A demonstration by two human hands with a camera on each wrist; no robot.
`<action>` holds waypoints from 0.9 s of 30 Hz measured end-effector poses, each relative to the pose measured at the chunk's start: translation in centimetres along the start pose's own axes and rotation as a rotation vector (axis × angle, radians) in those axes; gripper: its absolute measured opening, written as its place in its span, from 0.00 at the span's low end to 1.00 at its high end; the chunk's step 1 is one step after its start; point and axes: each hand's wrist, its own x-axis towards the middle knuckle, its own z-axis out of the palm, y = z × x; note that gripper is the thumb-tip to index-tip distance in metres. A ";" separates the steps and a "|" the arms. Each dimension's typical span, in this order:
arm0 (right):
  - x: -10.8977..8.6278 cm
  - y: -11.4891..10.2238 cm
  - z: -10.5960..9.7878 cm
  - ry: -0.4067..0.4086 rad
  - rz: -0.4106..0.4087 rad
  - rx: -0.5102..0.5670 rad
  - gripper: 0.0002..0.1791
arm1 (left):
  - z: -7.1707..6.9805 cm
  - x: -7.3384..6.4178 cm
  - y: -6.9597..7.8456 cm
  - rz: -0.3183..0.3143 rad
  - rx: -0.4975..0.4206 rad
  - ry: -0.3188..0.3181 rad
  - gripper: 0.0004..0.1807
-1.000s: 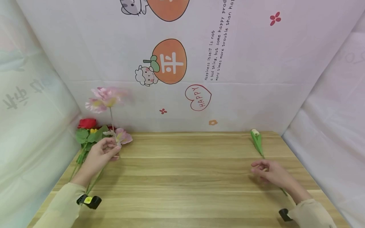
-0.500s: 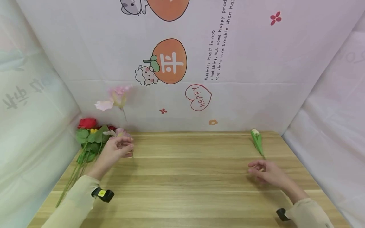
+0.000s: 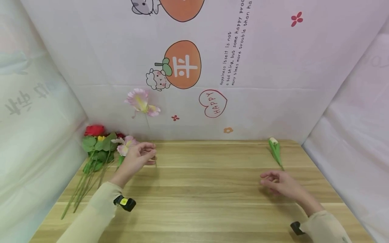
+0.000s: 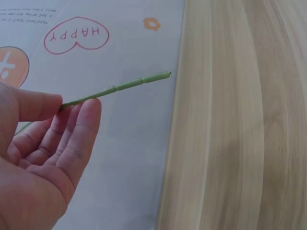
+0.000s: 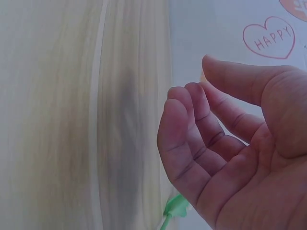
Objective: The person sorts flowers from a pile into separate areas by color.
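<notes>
My left hand (image 3: 138, 158) pinches the thin green stem (image 4: 129, 85) of a pink artificial iris (image 3: 141, 101) between thumb and fingers. The bloom stands upright above the hand, and the stem's cut end sticks out below the grip in the left wrist view. My right hand (image 3: 281, 184) hovers over the right part of the table with loosely curved fingers and holds nothing. Just beyond it lies a white tulip (image 3: 274, 148) with green leaves, its lower stem hidden by that hand. In the right wrist view a bit of green leaf (image 5: 176, 206) shows below the fingers.
Several artificial flowers lie at the table's left side: a red rose (image 3: 95, 130), a yellow bloom (image 3: 101, 138) and another pink iris (image 3: 125, 145), stems pointing toward me. A wooden table (image 3: 197, 202) spans the front. Printed white cloth (image 3: 258, 111) hangs behind and at both sides.
My left hand has carried the pink iris to the right, away from the flower pile, uncovering more stems there. My right hand has drifted slightly left. The tulip stays put.
</notes>
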 end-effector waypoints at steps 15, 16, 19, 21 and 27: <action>1.6 -3.6 2.8 -0.097 -0.019 0.134 0.30 | 5.0 1.5 0.4 -0.006 -0.076 -0.093 0.22; 1.8 -3.8 3.1 -0.107 -0.015 0.143 0.31 | 5.3 1.6 0.4 -0.007 -0.080 -0.100 0.22; 2.2 -4.3 3.8 -0.142 -0.024 0.177 0.32 | 6.1 1.8 0.6 -0.007 -0.085 -0.106 0.20; 2.4 -4.7 4.4 -0.156 -0.036 0.183 0.32 | 6.6 1.9 0.8 -0.004 -0.086 -0.107 0.17; 2.8 -6.3 6.1 -0.203 -0.058 0.232 0.31 | 8.2 2.2 1.4 0.017 -0.092 -0.128 0.12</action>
